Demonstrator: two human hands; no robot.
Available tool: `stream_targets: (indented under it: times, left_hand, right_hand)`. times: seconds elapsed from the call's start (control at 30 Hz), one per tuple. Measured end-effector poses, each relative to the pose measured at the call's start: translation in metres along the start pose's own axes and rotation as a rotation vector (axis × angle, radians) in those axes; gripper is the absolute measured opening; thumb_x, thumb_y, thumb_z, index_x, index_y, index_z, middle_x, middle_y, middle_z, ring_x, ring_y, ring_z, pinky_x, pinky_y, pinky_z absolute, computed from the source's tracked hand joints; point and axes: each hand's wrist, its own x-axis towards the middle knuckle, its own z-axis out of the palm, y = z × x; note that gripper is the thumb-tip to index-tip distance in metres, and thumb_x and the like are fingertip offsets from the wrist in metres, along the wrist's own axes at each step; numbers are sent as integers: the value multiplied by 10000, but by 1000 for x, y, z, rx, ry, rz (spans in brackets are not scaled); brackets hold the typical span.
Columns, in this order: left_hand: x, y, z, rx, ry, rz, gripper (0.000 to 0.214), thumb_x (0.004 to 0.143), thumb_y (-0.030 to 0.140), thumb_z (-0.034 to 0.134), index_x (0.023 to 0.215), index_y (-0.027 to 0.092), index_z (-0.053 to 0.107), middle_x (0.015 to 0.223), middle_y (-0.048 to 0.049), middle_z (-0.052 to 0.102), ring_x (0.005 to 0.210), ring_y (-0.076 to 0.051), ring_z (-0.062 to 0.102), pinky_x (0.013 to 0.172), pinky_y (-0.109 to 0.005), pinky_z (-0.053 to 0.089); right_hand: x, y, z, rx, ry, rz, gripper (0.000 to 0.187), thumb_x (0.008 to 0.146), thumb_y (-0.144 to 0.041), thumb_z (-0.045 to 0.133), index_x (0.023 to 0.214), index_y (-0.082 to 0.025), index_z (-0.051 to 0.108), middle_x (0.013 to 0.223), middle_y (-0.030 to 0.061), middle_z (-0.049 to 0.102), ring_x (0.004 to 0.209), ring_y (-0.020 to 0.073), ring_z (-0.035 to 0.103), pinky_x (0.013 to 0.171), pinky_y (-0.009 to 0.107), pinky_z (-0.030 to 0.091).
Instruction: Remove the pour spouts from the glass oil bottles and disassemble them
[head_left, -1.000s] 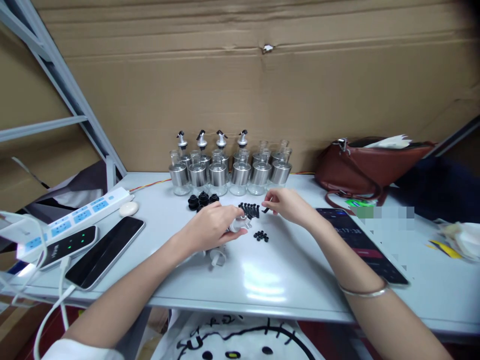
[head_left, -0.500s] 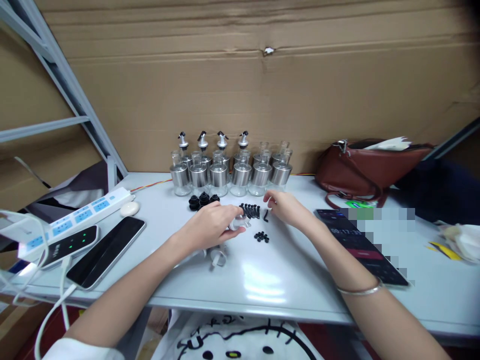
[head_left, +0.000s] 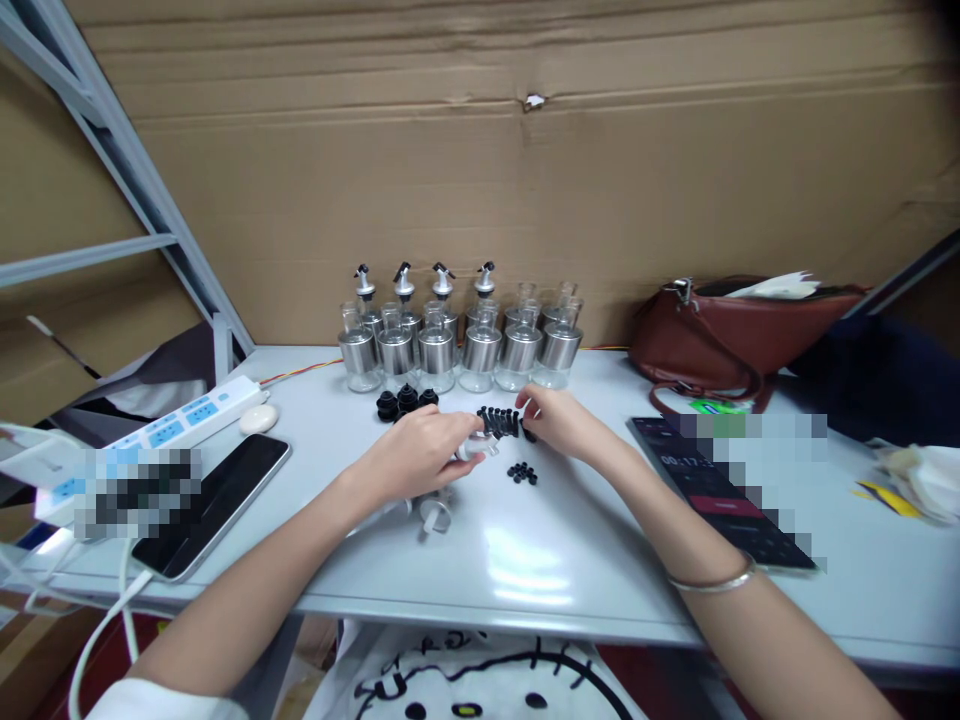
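My left hand (head_left: 431, 445) is closed around a pale silver-white pourer spout part (head_left: 472, 448), its narrow end sticking out to the right. Just right of a row of small black levers (head_left: 499, 422), my right hand (head_left: 553, 418) has its fingers bent down on a single black lever (head_left: 528, 431), which they partly cover. A cluster of small black rings or caps (head_left: 522, 473) lies nearer to me. Behind my left hand are several black ribbed stoppers (head_left: 407, 402). Another silvery spout part (head_left: 435, 514) lies below my left wrist, partly hidden by the forearm.
Two rows of glass bottles with steel bands (head_left: 436, 352) stand at the back, some topped with pourers (head_left: 442, 282). On the left are a power strip (head_left: 169, 425), a phone (head_left: 217, 505) and cables. A tablet (head_left: 720, 490) and a brown bag (head_left: 742, 335) sit right.
My right hand has moved slightly left and down onto the single black lever. My left hand stays almost in place with the spout part.
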Motion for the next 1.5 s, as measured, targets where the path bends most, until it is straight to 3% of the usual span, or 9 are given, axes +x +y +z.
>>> stream_targets:
  times: [0.4,0.63,1.1,1.33,1.4,1.5]
  left_hand:
    - [0,0,-2,45,15,14,199,932,294,465,1041,135,516,897,-65,686,751,-187,651,700,-308,446]
    - [0,1,-3,85,8,18,191,931,282,476,1047,133,502,912,-51,691,760,-169,653,705,-292,449]
    - [0,1,-4,63,-71,-20,219,863,190,509,1075,135,512,954,-56,690,779,-175,645,742,-303,453]
    - [2,3,-6,77,-109,-66,214,812,170,516,1025,155,521,910,-38,689,727,-169,621,737,-290,443]
    - [2,4,-7,88,-134,-120,193,790,174,513,982,166,523,777,-11,670,676,-173,602,728,-290,439]
    - [3,4,-7,109,-154,-186,168,790,199,498,955,168,510,675,7,629,623,-181,575,724,-302,435]
  right_hand:
    - [3,8,10,-130,-3,68,269,712,-11,564,935,-137,645,811,72,666,751,180,592,624,238,353]
    - [4,6,12,-120,16,41,272,751,-19,527,973,-127,640,829,86,688,766,189,601,658,240,362]
    - [6,14,15,-89,38,-26,272,701,12,524,887,-145,647,773,51,683,707,161,587,608,229,341]
    - [-1,1,2,-38,84,-74,187,749,-37,524,845,-155,631,763,56,675,696,169,576,625,246,349]
    - [-7,-10,-7,25,102,-141,113,838,-146,504,843,-167,616,781,49,666,699,160,568,640,248,363]
    - [-16,-27,-15,401,-25,-363,272,923,-353,418,805,-169,580,754,35,626,692,144,556,651,248,406]
